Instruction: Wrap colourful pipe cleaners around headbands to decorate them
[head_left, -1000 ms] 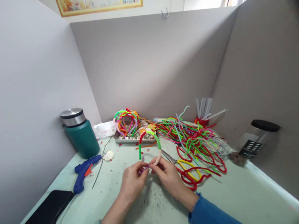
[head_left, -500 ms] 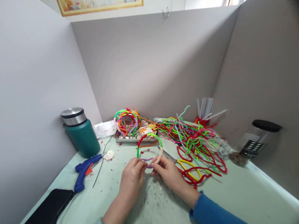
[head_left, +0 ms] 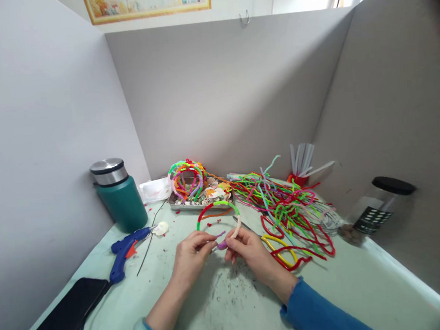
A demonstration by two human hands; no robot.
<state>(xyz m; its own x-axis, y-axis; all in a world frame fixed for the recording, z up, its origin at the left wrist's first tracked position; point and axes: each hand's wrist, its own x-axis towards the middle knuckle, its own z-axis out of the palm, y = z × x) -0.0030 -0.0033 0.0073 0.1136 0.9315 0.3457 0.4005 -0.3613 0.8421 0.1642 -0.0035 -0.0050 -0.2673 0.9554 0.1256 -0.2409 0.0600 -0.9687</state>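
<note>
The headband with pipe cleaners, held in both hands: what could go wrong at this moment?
1. The purple pipe cleaner has a loose end between the left hand and right hand; it may unwind from the headband.
2. The scissors lie just beside the right hand; it could brush against the blades.
3. The glue gun lies within reach; its tip may be hot.

On the table [head_left: 364, 285], the flask [head_left: 118, 194] stands left; glue gun [head_left: 126, 249] before it. Tray [head_left: 198, 199] behind the hands; scissors [head_left: 274, 241], apparently, lie right, jar [head_left: 383, 206] farther right.
</note>
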